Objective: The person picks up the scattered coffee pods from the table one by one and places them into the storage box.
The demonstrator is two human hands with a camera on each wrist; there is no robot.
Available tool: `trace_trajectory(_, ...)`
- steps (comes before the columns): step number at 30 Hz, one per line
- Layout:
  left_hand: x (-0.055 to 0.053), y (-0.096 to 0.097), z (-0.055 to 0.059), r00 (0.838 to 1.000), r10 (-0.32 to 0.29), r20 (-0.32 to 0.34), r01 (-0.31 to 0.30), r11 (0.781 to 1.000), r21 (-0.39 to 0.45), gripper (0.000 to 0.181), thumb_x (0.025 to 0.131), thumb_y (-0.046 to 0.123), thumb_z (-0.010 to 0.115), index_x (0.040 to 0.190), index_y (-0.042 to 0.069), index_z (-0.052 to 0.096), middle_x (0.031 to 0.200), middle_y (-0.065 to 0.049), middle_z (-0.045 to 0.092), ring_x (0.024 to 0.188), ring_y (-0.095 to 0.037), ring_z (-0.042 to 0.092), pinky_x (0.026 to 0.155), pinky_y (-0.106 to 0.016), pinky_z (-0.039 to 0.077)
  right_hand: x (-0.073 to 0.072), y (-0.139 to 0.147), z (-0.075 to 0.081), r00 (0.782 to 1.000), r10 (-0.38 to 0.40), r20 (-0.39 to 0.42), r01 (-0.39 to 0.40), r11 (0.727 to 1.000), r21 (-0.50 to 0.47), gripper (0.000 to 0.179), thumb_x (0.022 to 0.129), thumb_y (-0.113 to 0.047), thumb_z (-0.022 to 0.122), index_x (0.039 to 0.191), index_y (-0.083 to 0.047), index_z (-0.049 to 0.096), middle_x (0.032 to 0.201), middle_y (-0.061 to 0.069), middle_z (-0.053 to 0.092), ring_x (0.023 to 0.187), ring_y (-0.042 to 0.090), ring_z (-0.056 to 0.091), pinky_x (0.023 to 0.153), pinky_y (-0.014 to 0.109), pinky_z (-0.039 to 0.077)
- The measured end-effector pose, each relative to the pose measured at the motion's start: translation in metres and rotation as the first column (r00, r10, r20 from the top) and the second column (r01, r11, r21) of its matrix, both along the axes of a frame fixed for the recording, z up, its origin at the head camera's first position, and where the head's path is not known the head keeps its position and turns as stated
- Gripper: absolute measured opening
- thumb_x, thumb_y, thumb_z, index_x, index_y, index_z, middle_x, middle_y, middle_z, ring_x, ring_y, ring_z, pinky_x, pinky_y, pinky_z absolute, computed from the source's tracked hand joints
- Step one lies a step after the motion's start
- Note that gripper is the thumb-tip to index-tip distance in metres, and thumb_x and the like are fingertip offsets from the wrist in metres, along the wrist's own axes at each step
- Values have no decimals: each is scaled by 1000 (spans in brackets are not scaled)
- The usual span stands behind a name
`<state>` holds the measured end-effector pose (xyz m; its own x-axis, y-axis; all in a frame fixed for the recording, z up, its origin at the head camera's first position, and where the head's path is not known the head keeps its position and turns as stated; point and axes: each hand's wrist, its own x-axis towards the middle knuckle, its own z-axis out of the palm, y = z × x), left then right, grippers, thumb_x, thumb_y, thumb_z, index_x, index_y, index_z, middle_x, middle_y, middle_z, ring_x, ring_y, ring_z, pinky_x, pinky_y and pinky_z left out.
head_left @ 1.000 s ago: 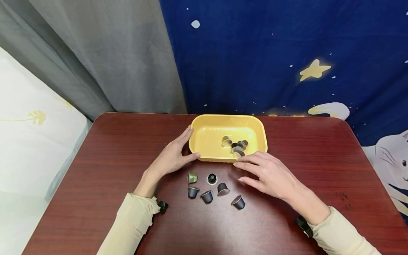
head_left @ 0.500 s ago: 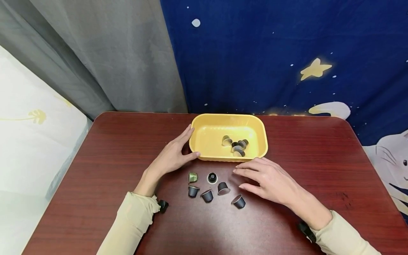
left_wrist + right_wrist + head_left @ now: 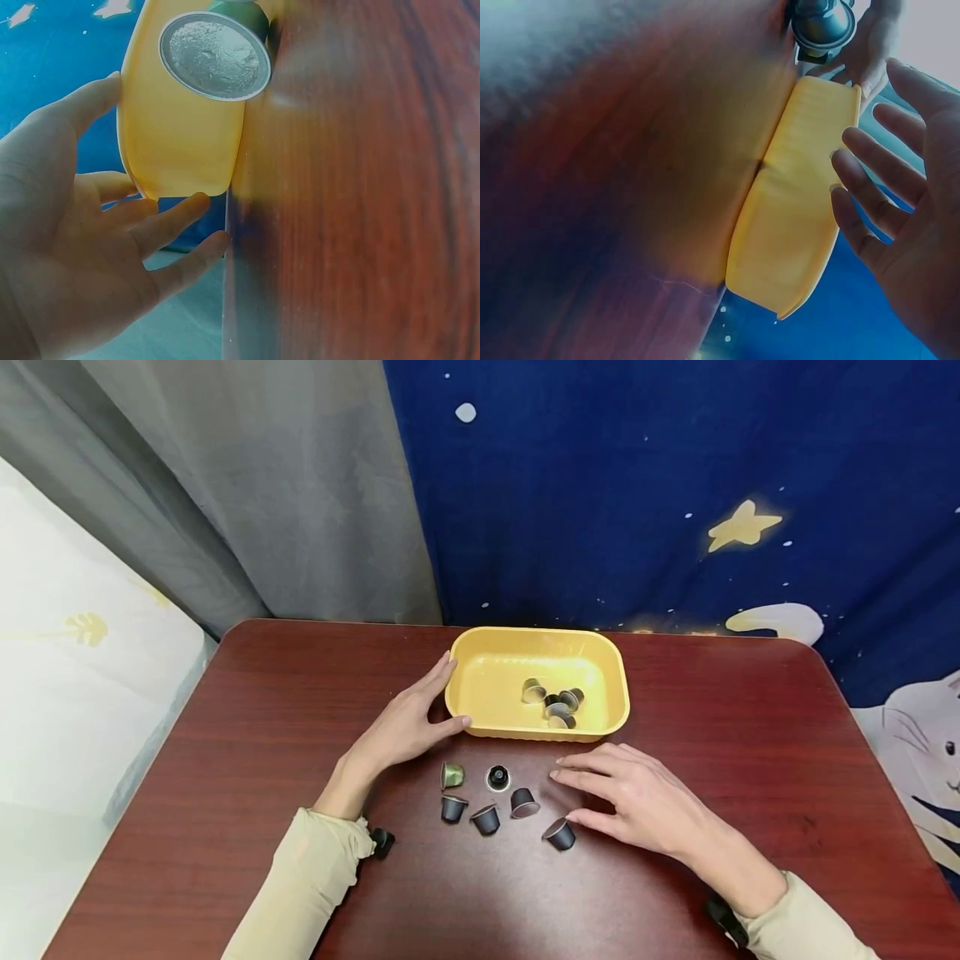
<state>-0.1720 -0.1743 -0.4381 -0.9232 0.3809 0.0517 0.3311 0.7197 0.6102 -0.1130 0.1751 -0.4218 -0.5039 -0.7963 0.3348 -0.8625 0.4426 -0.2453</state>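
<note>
Near the far edge of the tabletop (image 3: 315, 677), the outstretched left hand (image 3: 403, 724) touched the yellow tray (image 3: 525, 734), apparently steadying it; the right hand (image 3: 641, 795), apart, gripped nothing beside the capsules (image 3: 524, 802) in front.

the right hand (image 3: 641, 797) has drawn back from the yellow tray (image 3: 491, 689) to just beside the rightmost loose dark capsule (image 3: 561, 836).

Head view is evenly lit, with diffuse glare on the table (image 3: 480, 902) and highlights inside the yellow tray (image 3: 487, 689); both wrist views are soft and blue-tinted, the right dim at lower left, washed out at upper right.
</note>
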Motion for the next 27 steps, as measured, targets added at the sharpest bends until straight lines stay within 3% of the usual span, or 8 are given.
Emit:
trace_trajectory(17,0,-1,2,1000,4,16,-3,1000,-3,91,92,58,62,161,20,16,166,8,8,148,-17,23,116,-46,28,10,2,-7,1000,30,-6,-30,999,27,50,85,-39,77,129,-19,68,130,-1,64,121,18,57,104,35,38)
trace_trajectory(27,1,-1,2,1000,-1,21,1,1000,-5,92,92,59,61,161,20,15,166,9,6,148,-17,22,116,-47,27,17,0,-14,998,69,-11,-69,998,12,50,83,-34,79,127,-16,69,129,1,65,121,22,58,103,44,43)
